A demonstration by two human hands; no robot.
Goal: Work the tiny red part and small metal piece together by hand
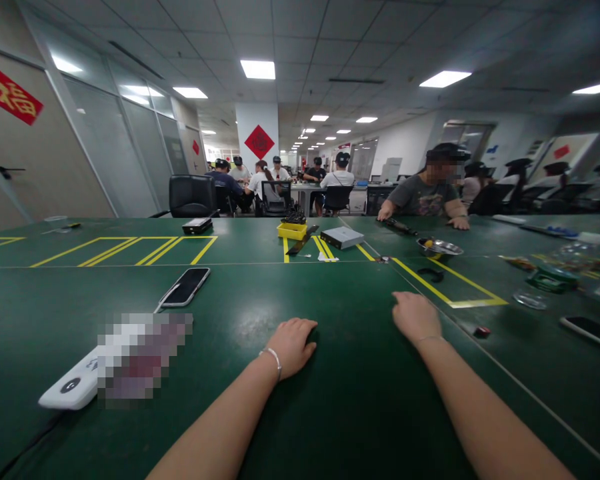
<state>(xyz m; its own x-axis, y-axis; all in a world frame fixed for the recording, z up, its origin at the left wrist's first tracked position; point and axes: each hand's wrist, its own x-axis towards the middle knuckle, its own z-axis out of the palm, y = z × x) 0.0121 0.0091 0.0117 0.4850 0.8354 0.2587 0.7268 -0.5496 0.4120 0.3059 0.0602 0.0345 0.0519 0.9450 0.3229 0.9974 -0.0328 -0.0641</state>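
My left hand (pixel 293 347) rests on the green tabletop (pixel 353 413), palm down, with the thumb apart from the fingers. It wears a pale bracelet (pixel 275 360) and holds nothing. Further right, my right hand (pixel 417 317) is over the same tabletop, its fingers curled inward toward the left. Nothing shows in it, though its inner side is hidden. Between the two hands lies bare green surface. Left of my left hand are a dark-screened phone (pixel 186 288) and a white device (pixel 75 383), partly pixelated. A small dark red object (pixel 482 332) sits right of my right hand.
Across the table stand a yellow bin (pixel 293 231), a grey box (pixel 342 237) and a metal bowl (pixel 440 247). A black curved piece (pixel 431 274) lies inside yellow tape. A co-worker (pixel 425 190) leans on the far side. Another phone (pixel 593 333) is at right.
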